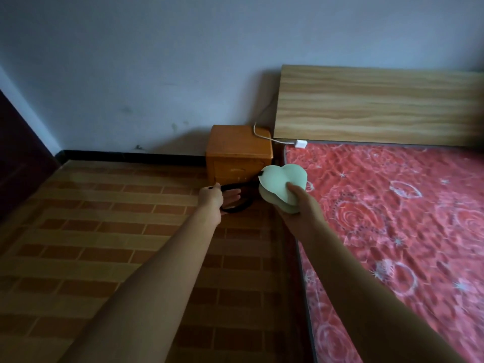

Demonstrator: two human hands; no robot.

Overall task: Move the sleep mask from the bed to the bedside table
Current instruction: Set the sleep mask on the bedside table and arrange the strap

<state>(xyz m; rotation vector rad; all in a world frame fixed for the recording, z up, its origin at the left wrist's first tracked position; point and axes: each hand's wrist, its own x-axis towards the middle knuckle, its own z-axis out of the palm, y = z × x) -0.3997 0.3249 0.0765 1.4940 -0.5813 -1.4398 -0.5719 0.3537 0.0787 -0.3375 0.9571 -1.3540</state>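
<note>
A pale green sleep mask [277, 183], folded in two, hangs in the air over the floor beside the bed's left edge. My right hand [294, 196] grips its lower right part. Its black strap [237, 196] loops out to the left and runs around my left hand [218, 199], whose fingers are spread inside the loop. The small orange wooden bedside table [237, 145] stands just beyond both hands, against the wall. The bed [392, 205], under a red patterned cover, fills the right side.
A white cable and plug [300, 143] run from the wall across the bedside table's back corner to the bed's head. A wooden headboard [377, 106] stands behind the bed. Brick-patterned floor [104, 218] spreads to the left; a dark door edge [15, 158] is far left.
</note>
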